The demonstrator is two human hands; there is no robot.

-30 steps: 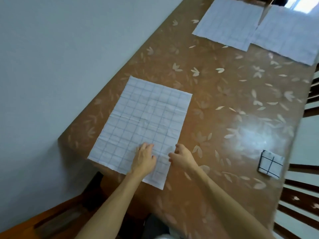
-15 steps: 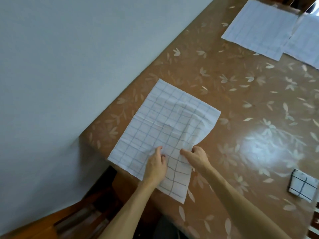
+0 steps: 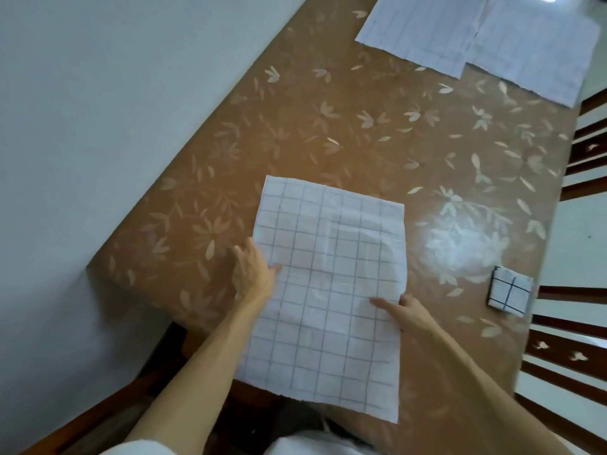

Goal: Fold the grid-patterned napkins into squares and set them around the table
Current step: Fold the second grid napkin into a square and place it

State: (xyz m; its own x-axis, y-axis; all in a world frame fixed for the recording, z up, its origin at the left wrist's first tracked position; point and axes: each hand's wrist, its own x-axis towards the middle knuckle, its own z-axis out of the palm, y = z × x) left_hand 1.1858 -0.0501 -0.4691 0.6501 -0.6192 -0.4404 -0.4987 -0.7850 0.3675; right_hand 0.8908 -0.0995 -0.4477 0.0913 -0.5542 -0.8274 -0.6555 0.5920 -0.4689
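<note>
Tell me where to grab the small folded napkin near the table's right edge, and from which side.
Pinch the folded napkin at its left edge, reaching from the middle of the table. It lies flat, a thick little square close to the table edge, so a low pinch across the stacked layers probably keeps the fold together. The right hand is nearest but holds the open napkin.

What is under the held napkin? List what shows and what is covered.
The held napkin covers part of the leaf-patterned table and its near edge. The left hand and right hand pinch its sides, thumbs on top; any fingertips beneath are hidden.
</note>
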